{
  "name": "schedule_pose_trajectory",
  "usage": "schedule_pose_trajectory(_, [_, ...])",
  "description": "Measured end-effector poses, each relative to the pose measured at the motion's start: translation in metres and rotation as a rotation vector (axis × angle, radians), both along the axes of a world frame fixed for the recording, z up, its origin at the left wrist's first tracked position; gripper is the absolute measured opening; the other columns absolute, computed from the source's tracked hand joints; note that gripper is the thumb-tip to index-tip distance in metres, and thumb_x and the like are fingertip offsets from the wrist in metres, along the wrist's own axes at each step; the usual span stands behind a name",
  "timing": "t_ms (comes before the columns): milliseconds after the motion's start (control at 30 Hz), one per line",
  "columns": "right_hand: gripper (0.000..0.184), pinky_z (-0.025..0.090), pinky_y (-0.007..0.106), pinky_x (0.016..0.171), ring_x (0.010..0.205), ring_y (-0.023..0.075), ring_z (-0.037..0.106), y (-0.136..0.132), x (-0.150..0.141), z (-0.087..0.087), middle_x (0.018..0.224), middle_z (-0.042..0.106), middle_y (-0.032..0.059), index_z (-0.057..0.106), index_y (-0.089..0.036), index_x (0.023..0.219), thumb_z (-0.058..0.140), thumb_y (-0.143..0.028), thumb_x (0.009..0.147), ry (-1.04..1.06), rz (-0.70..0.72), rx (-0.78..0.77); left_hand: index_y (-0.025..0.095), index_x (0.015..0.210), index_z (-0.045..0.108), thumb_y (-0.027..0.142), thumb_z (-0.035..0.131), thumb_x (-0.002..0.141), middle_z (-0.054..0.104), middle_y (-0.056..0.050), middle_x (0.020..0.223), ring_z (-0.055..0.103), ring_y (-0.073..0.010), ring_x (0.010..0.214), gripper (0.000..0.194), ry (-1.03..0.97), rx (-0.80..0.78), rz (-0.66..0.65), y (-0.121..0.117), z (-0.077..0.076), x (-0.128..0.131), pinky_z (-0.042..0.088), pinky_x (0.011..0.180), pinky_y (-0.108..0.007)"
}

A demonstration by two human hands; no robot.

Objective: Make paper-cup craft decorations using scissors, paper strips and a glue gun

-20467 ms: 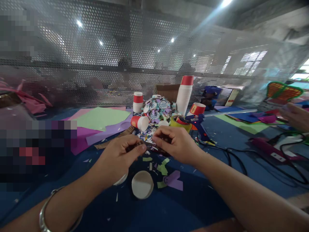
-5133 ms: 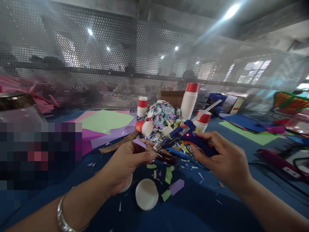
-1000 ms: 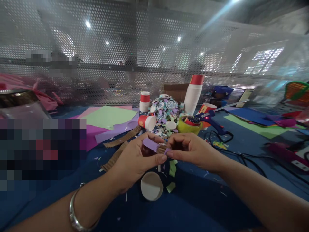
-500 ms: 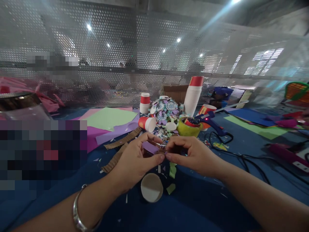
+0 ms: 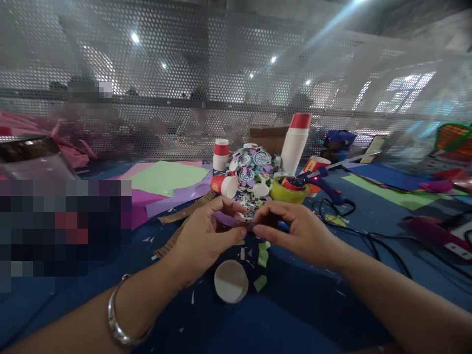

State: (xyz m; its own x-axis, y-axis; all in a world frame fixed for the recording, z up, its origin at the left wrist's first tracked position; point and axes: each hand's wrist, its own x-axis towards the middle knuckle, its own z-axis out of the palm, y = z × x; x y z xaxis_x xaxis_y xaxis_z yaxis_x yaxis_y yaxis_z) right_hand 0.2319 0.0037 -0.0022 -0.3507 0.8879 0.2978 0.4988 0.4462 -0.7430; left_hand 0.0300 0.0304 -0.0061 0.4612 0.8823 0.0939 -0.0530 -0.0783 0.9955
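Observation:
A small strip of purple paper is pinched between the thumb and fingers of my left hand. My right hand grips its other end, and the fingertips of both hands nearly meet there. Below them on the blue cloth stands a white paper cup, its hollow inside facing me. Green paper scraps lie just to the right of that cup. Behind my hands are a red and white cup on its side and a heap of decorated paper discs.
A hot glue gun with a lit red light rests by a yellow tape roll; its cord runs right. Stacked cups stand behind. Coloured paper sheets and corrugated cardboard strips lie left. A power strip is at right.
The purple paper strip has tilted and looks narrower, and my fingertips have shifted slightly along it. Both hands stay together in nearly the same place.

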Motion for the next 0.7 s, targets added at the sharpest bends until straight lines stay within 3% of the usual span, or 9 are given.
schedule_pose_trajectory(133, [0.025, 0.041, 0.025, 0.061, 0.07, 0.0131, 0.053, 0.005, 0.003, 0.0, 0.078, 0.06, 0.0009, 0.065, -0.018, 0.087, 0.061, -0.043, 0.09, 0.125, -0.006, -0.103, 0.018, 0.082, 0.061, 0.02, 0.073, 0.072, 0.062, 0.001, 0.076, 0.058, -0.013, 0.074, 0.016, 0.017, 0.053, -0.021, 0.003, 0.001, -0.001, 0.045, 0.07, -0.027])
schedule_pose_trajectory(267, [0.027, 0.043, 0.024, 0.06, 0.064, 0.0111, 0.052, 0.008, 0.002, -0.001, 0.074, 0.058, -0.0003, 0.064, -0.017, 0.084, 0.063, -0.043, 0.089, 0.302, 0.025, -0.243, 0.019, 0.078, 0.063, 0.015, 0.067, 0.075, 0.061, 0.001, 0.077, 0.057, -0.0142, 0.075, 0.007, 0.101, 0.302, 0.02, 0.003, 0.003, -0.003, 0.044, 0.071, -0.029])
schedule_pose_trajectory(400, [0.026, 0.042, 0.023, 0.058, 0.063, 0.0101, 0.051, 0.007, 0.0, -0.002, 0.073, 0.059, -0.0008, 0.064, -0.017, 0.083, 0.071, -0.042, 0.082, 0.432, 0.039, -0.345, 0.02, 0.08, 0.063, 0.008, 0.064, 0.075, 0.062, 0.0, 0.083, 0.058, -0.0156, 0.082, 0.013, 0.209, 0.508, 0.06, -0.001, 0.006, -0.005, 0.044, 0.075, -0.03])
schedule_pose_trajectory(567, [0.027, 0.041, 0.022, 0.052, 0.06, 0.0091, 0.048, 0.006, 0.004, -0.003, 0.074, 0.057, -0.0008, 0.064, -0.018, 0.08, 0.078, -0.04, 0.074, 0.531, -0.012, -0.389, 0.021, 0.106, 0.058, 0.017, 0.071, 0.074, 0.064, -0.003, 0.096, 0.061, -0.018, 0.085, 0.035, 0.227, 0.385, 0.048, 0.006, 0.005, -0.009, 0.049, 0.073, -0.03])
schedule_pose_trajectory(700, [0.022, 0.042, 0.022, 0.052, 0.057, 0.0078, 0.047, 0.008, 0.009, -0.003, 0.074, 0.056, -0.0018, 0.064, -0.018, 0.081, 0.078, -0.034, 0.075, 0.571, -0.058, -0.389, 0.018, 0.099, 0.063, 0.031, 0.072, 0.077, 0.068, -0.006, 0.095, 0.064, -0.0217, 0.088, 0.028, 0.331, 0.338, -0.024, 0.019, 0.007, -0.021, 0.05, 0.078, -0.034])
